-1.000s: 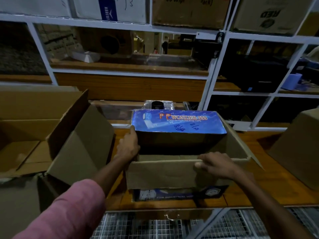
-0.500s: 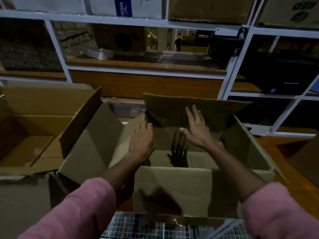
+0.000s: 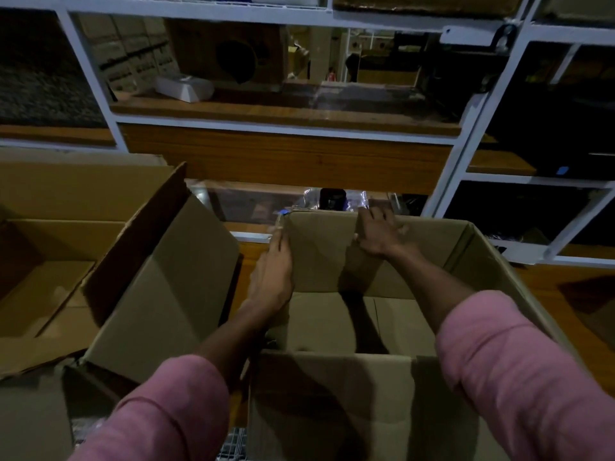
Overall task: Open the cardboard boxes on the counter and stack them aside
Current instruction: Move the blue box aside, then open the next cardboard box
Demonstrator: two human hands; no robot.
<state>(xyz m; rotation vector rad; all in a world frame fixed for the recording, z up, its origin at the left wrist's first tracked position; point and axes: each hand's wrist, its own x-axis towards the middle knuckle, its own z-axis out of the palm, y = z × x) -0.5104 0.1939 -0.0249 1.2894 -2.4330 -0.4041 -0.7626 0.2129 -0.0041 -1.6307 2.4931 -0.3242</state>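
A brown cardboard box (image 3: 332,400) stands open on the wooden counter (image 3: 545,277) right in front of me, and its inside is bare. My left hand (image 3: 273,274) lies flat, fingers straight, along the top of the box's left wall near the far left corner. My right hand (image 3: 379,235) presses with spread fingers against the far flap, fingertips at its upper edge. Neither hand holds anything. Both forearms in pink sleeves reach over the near wall.
A second open box (image 3: 163,287) leans close against the left of mine, one flap raised. Another open box (image 3: 43,267) sits farther left. A white-framed shelf rack (image 3: 286,131) rises behind the counter. A wire grid (image 3: 233,444) shows below the counter's front edge.
The blue printed flap has swung up and back, out of sight. My right hand left the near flap, went inside and pushed the far flap back. My left hand slid forward along the left wall.
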